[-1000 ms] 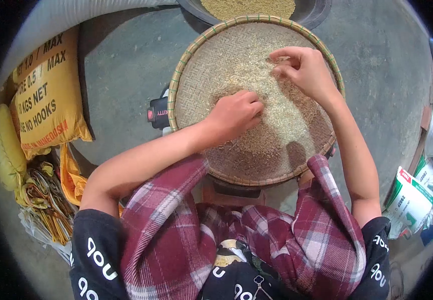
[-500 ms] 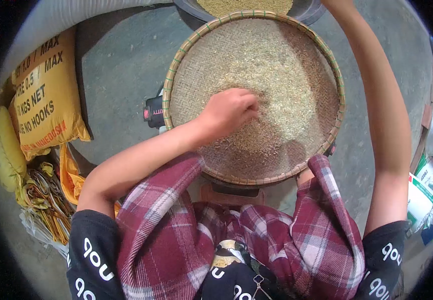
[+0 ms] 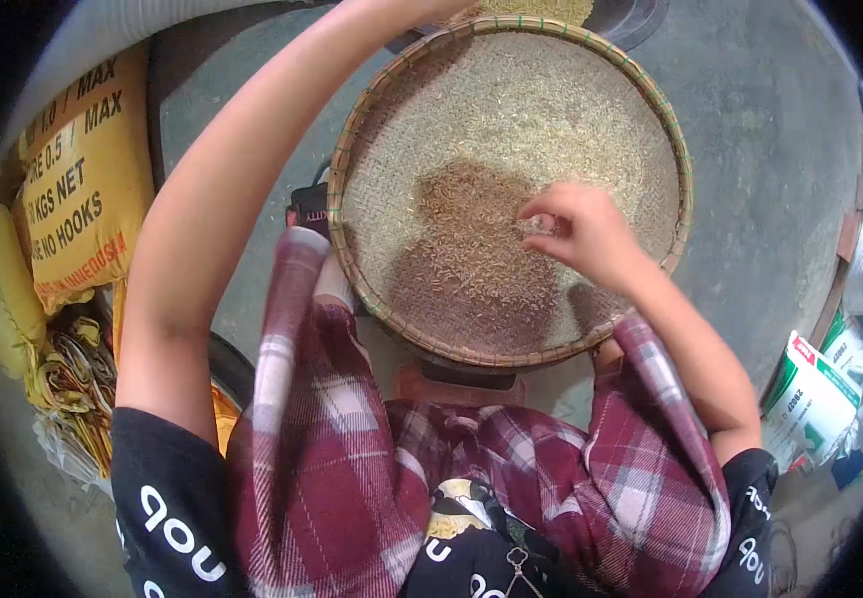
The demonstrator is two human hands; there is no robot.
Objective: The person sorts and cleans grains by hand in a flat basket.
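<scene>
A round woven bamboo tray [image 3: 382,189] with a green-stitched rim carries a thin spread of pale, husked-looking grain, thickest in the shaded middle. Over it, right of centre, my right hand [image 3: 586,234] has its fingers curled around a small bunch of grains [image 3: 543,225]. My left arm stretches up past the tray's left side. At the top edge my left hand [image 3: 422,8] is partly cut off, with its fingers out of sight, beside a dark basin [image 3: 636,22] that contains yellowish grain [image 3: 566,10].
At left stands a yellow printed sack [image 3: 83,189], with folded sacks [image 3: 78,384] below it. White-and-green packages [image 3: 815,399] lie at right. A dark object with pink lettering [image 3: 310,209] sits by the tray's left rim. My knees in plaid cloth flank the near side.
My right hand has come from the basin down to the tray and now grips grains. My left hand has left the tray and reached up to the basin.
</scene>
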